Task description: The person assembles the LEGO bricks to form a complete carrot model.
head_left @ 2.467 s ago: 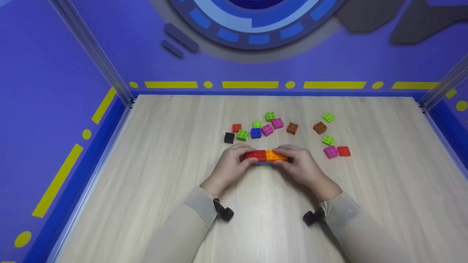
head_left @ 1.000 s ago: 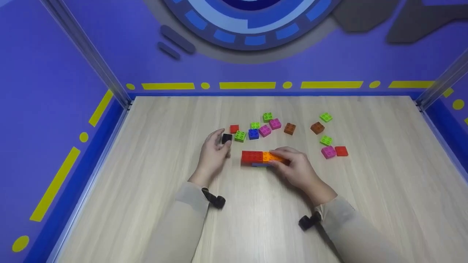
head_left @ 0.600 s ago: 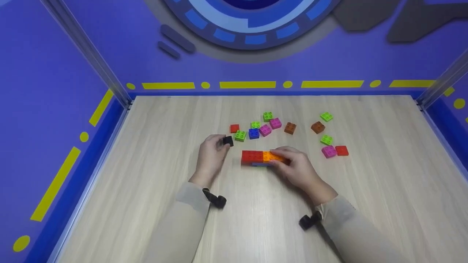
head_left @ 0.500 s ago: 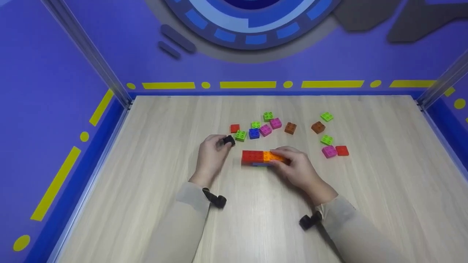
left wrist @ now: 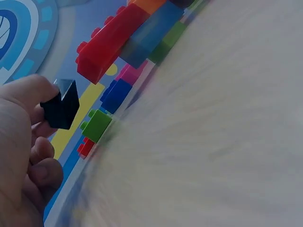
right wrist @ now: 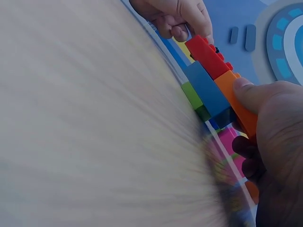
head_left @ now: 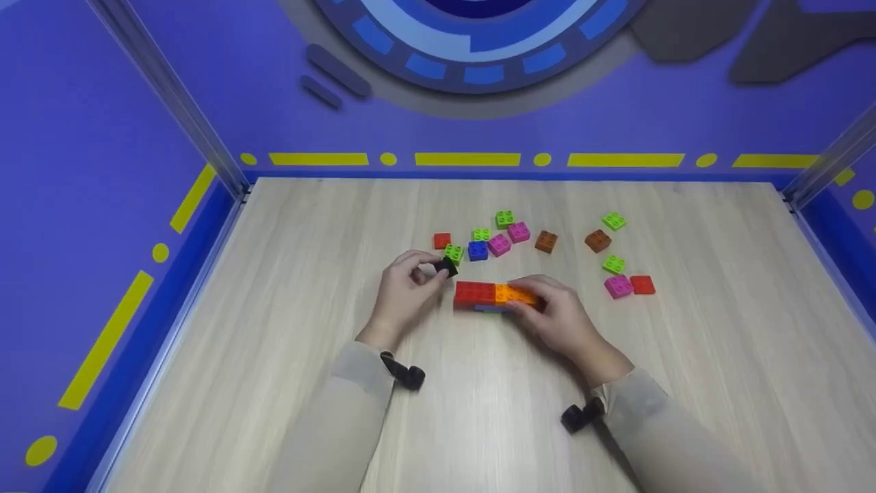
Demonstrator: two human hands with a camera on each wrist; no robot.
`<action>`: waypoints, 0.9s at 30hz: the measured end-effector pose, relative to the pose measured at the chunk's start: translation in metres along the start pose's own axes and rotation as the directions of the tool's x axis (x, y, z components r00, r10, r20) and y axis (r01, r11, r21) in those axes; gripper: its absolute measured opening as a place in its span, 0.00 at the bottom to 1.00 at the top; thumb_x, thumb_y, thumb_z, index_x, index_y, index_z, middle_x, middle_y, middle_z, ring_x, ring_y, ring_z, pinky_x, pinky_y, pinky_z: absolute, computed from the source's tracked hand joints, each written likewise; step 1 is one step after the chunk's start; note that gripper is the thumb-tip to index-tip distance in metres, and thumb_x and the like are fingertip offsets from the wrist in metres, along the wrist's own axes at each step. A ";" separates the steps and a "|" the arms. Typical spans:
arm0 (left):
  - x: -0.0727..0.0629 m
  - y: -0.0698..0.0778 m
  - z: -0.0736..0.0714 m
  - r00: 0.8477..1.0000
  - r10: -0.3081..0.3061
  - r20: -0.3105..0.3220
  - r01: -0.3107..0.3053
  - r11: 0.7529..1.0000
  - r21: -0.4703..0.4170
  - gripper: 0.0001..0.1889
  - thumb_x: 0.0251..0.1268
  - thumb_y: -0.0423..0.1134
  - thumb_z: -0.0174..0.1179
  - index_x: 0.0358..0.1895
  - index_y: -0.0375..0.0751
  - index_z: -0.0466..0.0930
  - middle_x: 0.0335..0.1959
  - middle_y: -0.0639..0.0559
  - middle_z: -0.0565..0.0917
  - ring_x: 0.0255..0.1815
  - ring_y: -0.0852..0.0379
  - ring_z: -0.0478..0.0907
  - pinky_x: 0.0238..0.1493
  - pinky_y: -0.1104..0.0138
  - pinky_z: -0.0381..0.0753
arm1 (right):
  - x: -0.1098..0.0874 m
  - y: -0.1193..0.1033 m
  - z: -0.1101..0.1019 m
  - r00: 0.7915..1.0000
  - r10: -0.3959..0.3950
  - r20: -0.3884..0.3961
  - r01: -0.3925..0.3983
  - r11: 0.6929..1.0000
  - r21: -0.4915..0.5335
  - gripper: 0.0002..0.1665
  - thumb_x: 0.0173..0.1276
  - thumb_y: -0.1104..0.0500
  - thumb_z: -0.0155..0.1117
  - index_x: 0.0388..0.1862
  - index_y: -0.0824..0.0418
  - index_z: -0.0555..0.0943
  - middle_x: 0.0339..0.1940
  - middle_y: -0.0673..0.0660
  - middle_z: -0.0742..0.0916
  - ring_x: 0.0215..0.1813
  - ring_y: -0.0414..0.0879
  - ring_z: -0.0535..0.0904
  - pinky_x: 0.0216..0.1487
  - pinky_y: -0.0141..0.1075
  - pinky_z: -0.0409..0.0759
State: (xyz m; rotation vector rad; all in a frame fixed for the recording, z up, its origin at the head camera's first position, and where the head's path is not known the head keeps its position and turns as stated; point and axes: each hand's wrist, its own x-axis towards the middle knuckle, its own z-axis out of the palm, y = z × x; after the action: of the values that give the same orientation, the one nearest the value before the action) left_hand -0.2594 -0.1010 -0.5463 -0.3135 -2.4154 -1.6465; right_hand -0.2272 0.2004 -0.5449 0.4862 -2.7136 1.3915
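My left hand (head_left: 402, 296) pinches a small black toy brick (head_left: 447, 267) between thumb and fingers, off the table in the left wrist view. Just right of it stands a built stack: a long red brick (head_left: 474, 293) and an orange brick (head_left: 502, 293) side by side on top, a blue brick (left wrist: 150, 37) bridging beneath them, and a green brick (left wrist: 168, 42) at the bottom. My right hand (head_left: 558, 313) grips the orange brick at the stack's right end, its fingers hiding part of it. The black brick and the red brick are apart.
Behind the stack lie loose bricks: red (head_left: 442, 240), green (head_left: 453, 254), blue (head_left: 478, 250), pink (head_left: 499, 244) and brown (head_left: 545, 241). Farther right are another brown brick (head_left: 598, 239), a pink brick (head_left: 618, 286) and a flat red one (head_left: 642, 285). Blue panels (head_left: 205, 123) wall the table.
My left hand let go of the stack, reached left to the black brick, picked it up and brought it back rightward, toward the red brick. My right hand stays on the orange brick.
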 end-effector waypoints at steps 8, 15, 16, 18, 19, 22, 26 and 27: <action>-0.003 0.002 0.003 0.996 0.039 0.074 -0.031 0.994 -0.106 0.13 0.68 0.29 0.78 0.55 0.34 0.93 0.61 0.37 0.90 0.39 0.62 0.81 0.43 0.75 0.82 | 0.000 0.001 -0.002 0.995 0.097 -0.016 -0.096 0.994 0.047 0.29 0.76 0.50 0.82 0.70 0.58 0.86 0.66 0.57 0.91 0.62 0.51 0.84 0.75 0.43 0.84; -0.007 0.007 0.006 0.993 0.042 0.107 -0.027 0.989 -0.144 0.15 0.69 0.30 0.77 0.57 0.36 0.92 0.65 0.34 0.88 0.49 0.55 0.85 0.49 0.73 0.86 | 0.001 0.002 -0.001 0.997 0.075 -0.021 -0.074 0.996 0.043 0.25 0.75 0.52 0.82 0.66 0.58 0.87 0.63 0.58 0.92 0.59 0.52 0.85 0.72 0.47 0.84; -0.007 0.007 0.006 0.993 0.040 0.112 -0.024 0.989 -0.143 0.15 0.70 0.30 0.77 0.57 0.36 0.92 0.66 0.35 0.87 0.50 0.54 0.85 0.50 0.72 0.87 | 0.001 0.002 -0.001 0.997 0.076 -0.021 -0.075 0.996 0.043 0.25 0.76 0.52 0.82 0.66 0.58 0.87 0.63 0.58 0.92 0.59 0.52 0.85 0.72 0.47 0.85; -0.007 0.008 0.008 0.992 0.037 0.122 -0.019 0.989 -0.143 0.15 0.70 0.30 0.77 0.58 0.37 0.92 0.67 0.35 0.87 0.51 0.51 0.86 0.52 0.71 0.88 | 0.001 0.002 -0.001 0.997 0.079 -0.020 -0.079 0.996 0.043 0.24 0.76 0.52 0.82 0.66 0.57 0.88 0.63 0.58 0.92 0.59 0.52 0.85 0.72 0.47 0.84; -0.007 0.008 0.008 0.991 0.035 0.126 -0.017 0.990 -0.142 0.15 0.70 0.31 0.77 0.58 0.37 0.92 0.67 0.35 0.86 0.52 0.49 0.87 0.53 0.70 0.89 | 0.001 0.002 -0.001 0.996 0.083 -0.019 -0.082 0.996 0.041 0.24 0.76 0.52 0.82 0.66 0.57 0.88 0.63 0.57 0.92 0.59 0.51 0.85 0.72 0.46 0.84; -0.008 0.009 0.010 0.990 0.030 0.141 -0.010 0.990 -0.142 0.16 0.71 0.31 0.77 0.59 0.36 0.92 0.69 0.34 0.85 0.54 0.46 0.87 0.55 0.66 0.91 | 0.001 0.002 0.000 0.996 0.090 -0.017 -0.089 0.995 0.039 0.24 0.76 0.51 0.82 0.66 0.57 0.88 0.63 0.57 0.92 0.59 0.51 0.85 0.70 0.40 0.84; -0.010 0.013 0.012 0.987 0.030 0.159 -0.009 0.992 -0.129 0.16 0.72 0.32 0.77 0.59 0.38 0.92 0.65 0.38 0.87 0.56 0.46 0.86 0.56 0.62 0.91 | 0.001 0.001 0.000 0.995 0.094 -0.016 -0.094 0.995 0.037 0.24 0.76 0.52 0.81 0.66 0.57 0.88 0.63 0.58 0.92 0.58 0.51 0.85 0.69 0.36 0.84; -0.010 0.014 0.012 0.986 0.032 0.161 -0.011 0.992 -0.127 0.16 0.71 0.32 0.77 0.60 0.38 0.92 0.64 0.40 0.87 0.56 0.46 0.86 0.56 0.62 0.91 | 0.001 0.001 0.000 0.995 0.096 -0.016 -0.095 0.995 0.035 0.23 0.76 0.52 0.81 0.66 0.57 0.87 0.63 0.57 0.92 0.59 0.51 0.85 0.70 0.37 0.84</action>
State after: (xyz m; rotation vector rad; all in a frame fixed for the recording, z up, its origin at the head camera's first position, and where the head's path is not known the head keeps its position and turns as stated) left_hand -0.2464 -0.0857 -0.5413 -0.5118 -2.4163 -1.8343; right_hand -0.2286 0.2009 -0.5458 0.3477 -2.7365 1.4596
